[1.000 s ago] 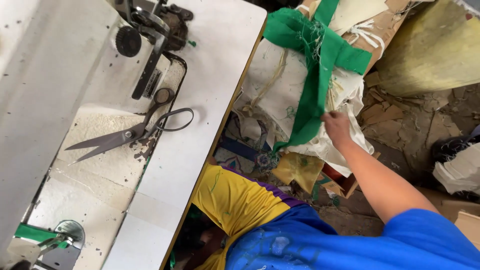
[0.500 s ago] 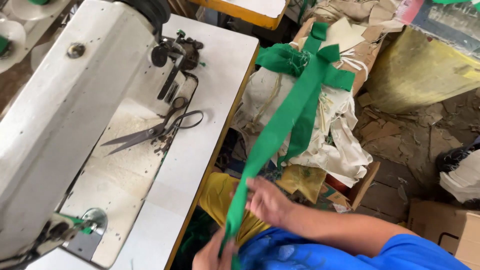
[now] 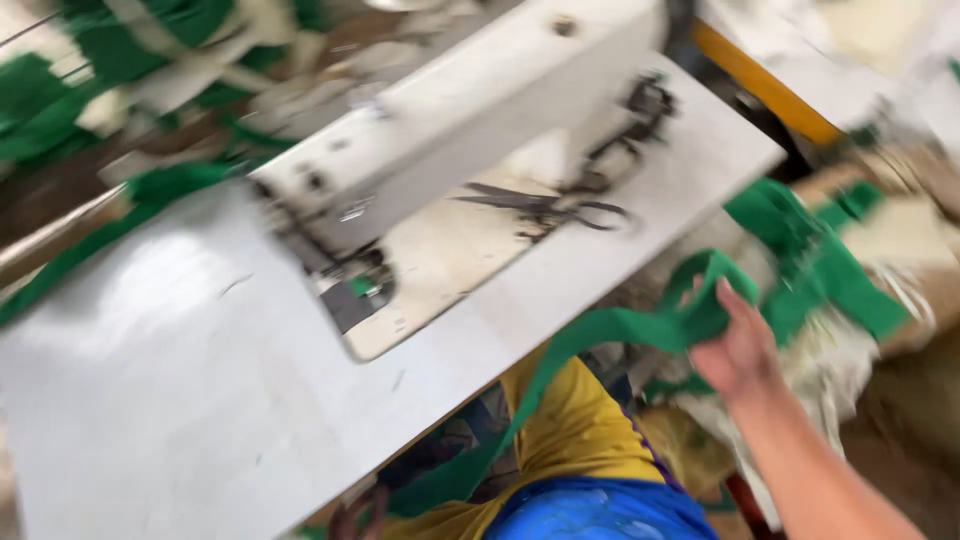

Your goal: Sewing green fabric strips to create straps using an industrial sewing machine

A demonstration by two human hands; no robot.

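Note:
My right hand (image 3: pixel 738 350) is closed on a long green fabric strip (image 3: pixel 600 330) to the right of the white table (image 3: pixel 180 380). The strip runs down and left under the table edge to my left hand (image 3: pixel 352 512). That hand shows only partly at the bottom edge and seems to grip the strip's lower end. The strip's other end leads back to a heap of green strips and white sacks (image 3: pixel 850 270) on the right. The picture is blurred.
A white sewing machine (image 3: pixel 450 130) stands on the table, with dark scissors (image 3: pixel 545 205) lying on its bed. More green and white fabric (image 3: pixel 60 100) lies beyond the table at the upper left. Yellow cloth (image 3: pixel 575 440) covers my lap.
The view has swung left and tilted. My right hand came back from the heap and now pulls the green strip up beside the table. The scissors have not moved.

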